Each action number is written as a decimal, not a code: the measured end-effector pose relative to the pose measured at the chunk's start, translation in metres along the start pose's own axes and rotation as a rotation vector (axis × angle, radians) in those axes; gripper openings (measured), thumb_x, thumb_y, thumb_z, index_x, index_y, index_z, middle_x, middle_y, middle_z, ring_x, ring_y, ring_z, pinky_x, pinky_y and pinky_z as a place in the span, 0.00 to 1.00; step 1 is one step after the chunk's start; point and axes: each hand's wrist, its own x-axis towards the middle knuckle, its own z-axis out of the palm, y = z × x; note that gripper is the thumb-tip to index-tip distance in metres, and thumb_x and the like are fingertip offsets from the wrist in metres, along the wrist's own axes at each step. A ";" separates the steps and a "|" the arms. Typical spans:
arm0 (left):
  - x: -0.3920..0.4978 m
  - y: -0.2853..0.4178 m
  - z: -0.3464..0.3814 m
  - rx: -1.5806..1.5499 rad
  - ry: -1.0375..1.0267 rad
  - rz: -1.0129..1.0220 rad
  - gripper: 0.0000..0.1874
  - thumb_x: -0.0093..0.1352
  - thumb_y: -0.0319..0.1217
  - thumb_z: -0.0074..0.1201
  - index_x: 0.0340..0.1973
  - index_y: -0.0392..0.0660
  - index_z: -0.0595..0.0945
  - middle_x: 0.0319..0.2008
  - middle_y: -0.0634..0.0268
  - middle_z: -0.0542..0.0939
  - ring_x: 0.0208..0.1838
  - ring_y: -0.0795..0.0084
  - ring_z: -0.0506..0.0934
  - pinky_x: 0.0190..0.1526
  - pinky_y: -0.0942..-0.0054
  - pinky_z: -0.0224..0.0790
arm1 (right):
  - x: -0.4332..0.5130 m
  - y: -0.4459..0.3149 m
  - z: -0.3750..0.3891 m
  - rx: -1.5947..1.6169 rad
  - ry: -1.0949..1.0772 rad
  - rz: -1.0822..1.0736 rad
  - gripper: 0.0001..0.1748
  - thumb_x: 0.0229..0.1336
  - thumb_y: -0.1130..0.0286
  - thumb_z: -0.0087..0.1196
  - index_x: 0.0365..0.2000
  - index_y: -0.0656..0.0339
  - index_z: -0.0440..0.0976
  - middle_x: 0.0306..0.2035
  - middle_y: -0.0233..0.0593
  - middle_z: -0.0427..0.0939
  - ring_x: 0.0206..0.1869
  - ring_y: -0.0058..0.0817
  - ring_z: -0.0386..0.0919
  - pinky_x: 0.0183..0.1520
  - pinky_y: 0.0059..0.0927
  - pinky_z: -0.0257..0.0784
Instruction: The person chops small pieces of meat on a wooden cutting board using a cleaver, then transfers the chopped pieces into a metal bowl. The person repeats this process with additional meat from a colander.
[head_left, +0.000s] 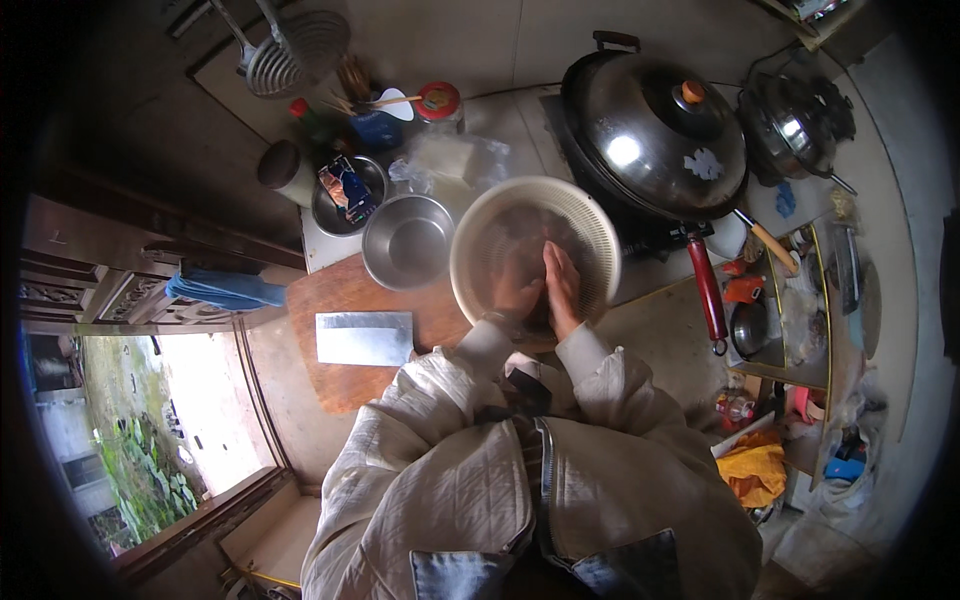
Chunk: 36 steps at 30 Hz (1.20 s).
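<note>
Both my hands reach into a cream plastic colander (462, 262) that stands at the near edge of the counter, partly over the cutting board. My right hand (561, 289) is inside its right half, fingers together and pointing away from me. My left hand (517, 289) lies lower and to the left, blurred in dim, hazy contents. Something dark and brownish fills the bottom; I cannot tell what it is, nor whether either hand grips it. Left of the colander is a steel bowl (409, 241). A cleaver (364, 338) lies flat on the wooden cutting board (337, 386).
A lidded wok (652, 135) with a red handle (707, 296) sits on a stove at the right. Behind the bowls are a plastic bag (450, 159), a red-lidded jar (439, 101) and a small bowl holding a packet (349, 193). A blue cloth (223, 289) hangs at left.
</note>
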 end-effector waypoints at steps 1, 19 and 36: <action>0.004 -0.018 0.003 -0.285 0.040 -0.025 0.36 0.69 0.30 0.57 0.71 0.39 0.64 0.61 0.53 0.77 0.60 0.60 0.77 0.60 0.67 0.70 | 0.002 0.008 0.001 0.054 -0.022 0.021 0.23 0.72 0.57 0.55 0.52 0.67 0.78 0.47 0.39 0.83 0.49 0.23 0.77 0.56 0.26 0.70; 0.013 0.016 0.027 -0.952 0.347 -0.152 0.12 0.78 0.32 0.53 0.49 0.39 0.85 0.46 0.65 0.85 0.50 0.76 0.80 0.57 0.76 0.71 | 0.003 0.018 0.018 0.185 -0.052 0.101 0.23 0.72 0.59 0.50 0.53 0.71 0.77 0.55 0.44 0.80 0.57 0.34 0.76 0.64 0.31 0.67; -0.073 0.153 -0.096 -0.679 0.476 0.254 0.08 0.75 0.26 0.55 0.47 0.39 0.84 0.57 0.59 0.76 0.63 0.67 0.72 0.66 0.70 0.62 | -0.096 -0.102 0.081 0.592 -0.345 0.057 0.18 0.76 0.68 0.40 0.53 0.67 0.75 0.55 0.40 0.77 0.60 0.29 0.72 0.65 0.32 0.64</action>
